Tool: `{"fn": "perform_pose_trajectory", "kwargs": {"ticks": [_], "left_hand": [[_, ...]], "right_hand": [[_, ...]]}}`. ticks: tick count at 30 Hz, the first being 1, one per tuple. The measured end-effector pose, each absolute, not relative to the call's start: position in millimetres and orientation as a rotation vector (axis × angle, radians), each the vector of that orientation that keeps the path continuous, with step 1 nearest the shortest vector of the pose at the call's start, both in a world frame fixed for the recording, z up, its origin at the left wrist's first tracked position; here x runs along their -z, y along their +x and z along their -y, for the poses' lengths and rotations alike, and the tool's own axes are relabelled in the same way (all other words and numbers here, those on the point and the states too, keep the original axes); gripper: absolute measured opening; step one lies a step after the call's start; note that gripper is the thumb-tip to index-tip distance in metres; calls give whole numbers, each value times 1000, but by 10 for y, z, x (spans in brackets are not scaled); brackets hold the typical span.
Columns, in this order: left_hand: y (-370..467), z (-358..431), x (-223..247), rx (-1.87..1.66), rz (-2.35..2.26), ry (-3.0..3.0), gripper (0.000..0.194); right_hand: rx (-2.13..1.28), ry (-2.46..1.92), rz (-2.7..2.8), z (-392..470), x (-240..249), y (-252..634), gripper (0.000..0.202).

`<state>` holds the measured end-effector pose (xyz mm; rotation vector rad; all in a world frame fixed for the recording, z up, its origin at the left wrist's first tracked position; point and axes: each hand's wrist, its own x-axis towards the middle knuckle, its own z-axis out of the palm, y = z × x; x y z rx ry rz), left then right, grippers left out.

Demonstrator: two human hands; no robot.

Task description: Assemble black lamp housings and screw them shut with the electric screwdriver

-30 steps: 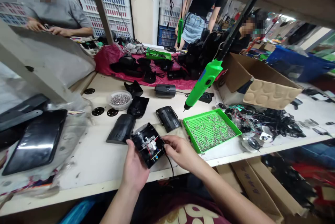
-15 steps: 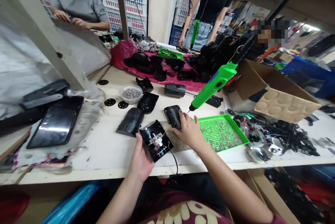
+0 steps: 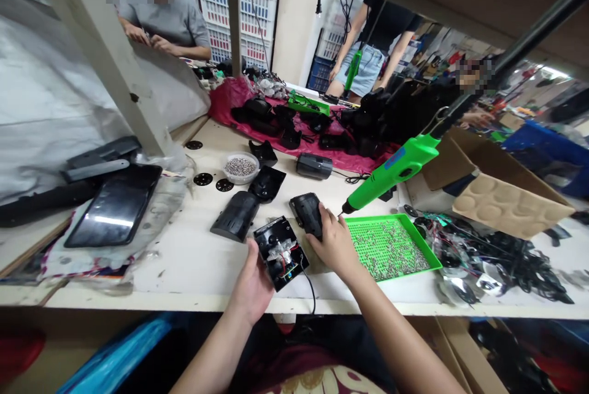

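My left hand (image 3: 251, 283) holds an open black housing (image 3: 280, 253) with wires and a silvery part inside, near the table's front edge. A black cable hangs from it. My right hand (image 3: 335, 240) has its fingers on a curved black cover (image 3: 307, 215) lying just beyond the housing. Beside that hand a green electric screwdriver (image 3: 391, 174) hangs tilted, its tip above the corner of a green tray (image 3: 432, 253) of small screws. Another black cover (image 3: 235, 216) lies to the left, next to a black shell piece (image 3: 267, 184).
A round tub of screws (image 3: 240, 168) and black discs (image 3: 203, 179) lie further back. Wires and black parts (image 3: 506, 259) spread at the right, below a cardboard box (image 3: 510, 191). A glossy black panel (image 3: 113, 207) lies left. Two people stand or sit beyond the table.
The view has shifted slightly, so most things sit a little lower and further right. Both hands keep nearly the same places, the left on the housing and the right on the cover.
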<state>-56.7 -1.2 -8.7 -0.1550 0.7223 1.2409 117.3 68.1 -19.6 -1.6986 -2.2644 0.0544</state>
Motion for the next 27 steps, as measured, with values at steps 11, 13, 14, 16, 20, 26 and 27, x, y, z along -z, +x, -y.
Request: {"fn": "perform_pose_trajectory", "kwargs": {"ticks": [11, 13, 14, 16, 20, 26, 27], "left_hand": [[-555, 75, 124, -1352, -579, -140, 48], [-547, 78, 171, -1363, -530, -100, 47], [-544, 76, 192, -1365, -511, -84, 47], [-538, 67, 221, -1372, -486, -63, 47], [-531, 53, 240, -1383, -481, -62, 44], [-510, 60, 237, -1359, -518, -67, 47], [-510, 58, 232, -1354, -530, -68, 48]], "right_hand": [[-281, -1461, 1974, -43, -70, 1206, 73], [-275, -1385, 2031, 134, -200, 1141, 74], [-274, -1352, 2064, 202, -249, 1101, 74], [-279, -1295, 2125, 284, -303, 1017, 75], [-281, -1240, 2207, 282, -268, 880, 76], [-271, -1254, 2236, 229, -141, 807, 76], [-272, -1259, 2233, 229, -123, 802, 75]]}}
